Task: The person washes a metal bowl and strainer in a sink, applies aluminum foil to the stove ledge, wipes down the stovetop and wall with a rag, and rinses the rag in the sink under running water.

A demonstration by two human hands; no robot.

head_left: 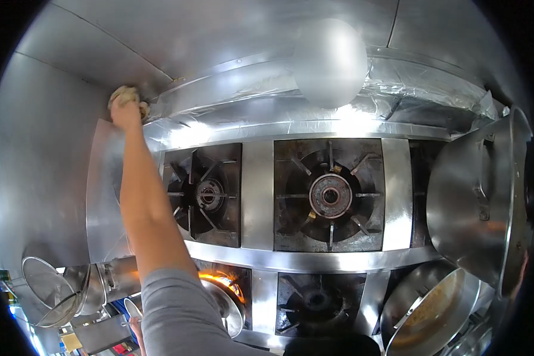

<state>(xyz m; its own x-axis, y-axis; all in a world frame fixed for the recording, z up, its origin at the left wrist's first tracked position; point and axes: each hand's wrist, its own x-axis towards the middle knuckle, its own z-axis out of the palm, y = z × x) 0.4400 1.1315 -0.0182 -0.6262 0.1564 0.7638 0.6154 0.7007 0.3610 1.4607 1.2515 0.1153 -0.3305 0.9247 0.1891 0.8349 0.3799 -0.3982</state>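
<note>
item: crumpled cloth (123, 94), in the left hand (126, 115), against the metal wall (47, 148); likely light, soft, limp, best gripped by its bunched middle. left hand: closed on cloth, exact finger spread unclear. right hand: out of view, state untellable. below left hand: burner grate (191, 218).

from here i can see the left arm (145, 190) stretched far forward and out to the left, bare forearm (137, 160) raised, elbow (151, 222) only slightly bent, the left hand (126, 114) at its end with fingers curled in.
</note>
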